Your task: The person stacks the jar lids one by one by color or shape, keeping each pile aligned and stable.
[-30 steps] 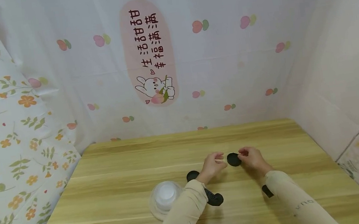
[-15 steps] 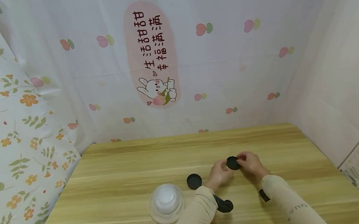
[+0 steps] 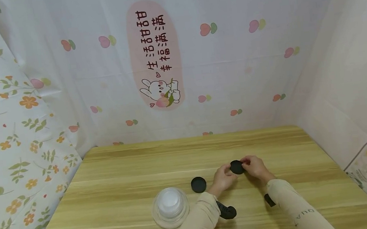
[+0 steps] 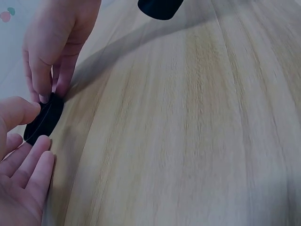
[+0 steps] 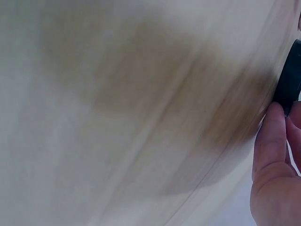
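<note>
My right hand (image 3: 255, 167) pinches the right edge of a shallow black rimmed disc (image 3: 237, 167) between thumb and fingers. On its other side, my left hand (image 3: 224, 179) holds the left edge. The left wrist view shows the disc (image 4: 47, 120) tilted up, its raised rim visible, with my left thumb on the inner side and the fingers along the outer side. In the right wrist view only part of the disc (image 5: 289, 80) shows at the right edge. A second black rimmed disc (image 3: 198, 184) lies on the table, left of my left hand.
A clear, pale dome-shaped stack with a wide round rim (image 3: 170, 207) stands left of my left forearm. Black wrist cameras (image 3: 227, 210) sit on both wrists. The wood-grain table (image 3: 125, 165) ends at a patterned cloth wall (image 3: 243, 74) behind.
My left hand has closed in from the left and taken hold of the disc that my right hand held. The second disc and the clear stack have come into fuller view.
</note>
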The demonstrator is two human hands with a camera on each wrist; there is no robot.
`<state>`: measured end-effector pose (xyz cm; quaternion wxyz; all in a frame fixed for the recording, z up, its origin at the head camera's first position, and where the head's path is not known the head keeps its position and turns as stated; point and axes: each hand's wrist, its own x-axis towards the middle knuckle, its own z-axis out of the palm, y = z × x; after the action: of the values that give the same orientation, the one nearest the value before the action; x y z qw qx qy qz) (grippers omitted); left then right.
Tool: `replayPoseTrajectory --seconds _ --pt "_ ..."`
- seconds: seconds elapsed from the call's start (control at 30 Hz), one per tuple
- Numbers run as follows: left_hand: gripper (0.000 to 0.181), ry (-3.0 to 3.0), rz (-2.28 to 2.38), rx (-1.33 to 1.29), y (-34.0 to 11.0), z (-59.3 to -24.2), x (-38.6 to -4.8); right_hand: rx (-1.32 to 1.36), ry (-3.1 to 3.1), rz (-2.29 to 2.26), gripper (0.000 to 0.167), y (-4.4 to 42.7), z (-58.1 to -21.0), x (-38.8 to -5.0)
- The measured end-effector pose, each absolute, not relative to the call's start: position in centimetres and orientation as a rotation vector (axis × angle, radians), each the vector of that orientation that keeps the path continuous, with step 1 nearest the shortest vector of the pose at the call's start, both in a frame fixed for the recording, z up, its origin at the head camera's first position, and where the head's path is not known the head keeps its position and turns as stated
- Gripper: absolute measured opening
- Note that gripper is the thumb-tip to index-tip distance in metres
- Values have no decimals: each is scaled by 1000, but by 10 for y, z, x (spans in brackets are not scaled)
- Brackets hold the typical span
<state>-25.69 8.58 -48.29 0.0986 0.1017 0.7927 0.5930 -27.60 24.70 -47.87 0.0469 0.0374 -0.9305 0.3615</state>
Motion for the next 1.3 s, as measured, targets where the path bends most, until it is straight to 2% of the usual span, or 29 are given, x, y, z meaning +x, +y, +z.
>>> replayPoseTrajectory --seconds 0.93,1.3 --pt "32 2388 1815 242 80 -485 -250 261 -2907 1089 11 242 -473 -267" --pt "23 2446 1903 276 75 -490 -252 227 -2876 1154 13 235 -464 -263"
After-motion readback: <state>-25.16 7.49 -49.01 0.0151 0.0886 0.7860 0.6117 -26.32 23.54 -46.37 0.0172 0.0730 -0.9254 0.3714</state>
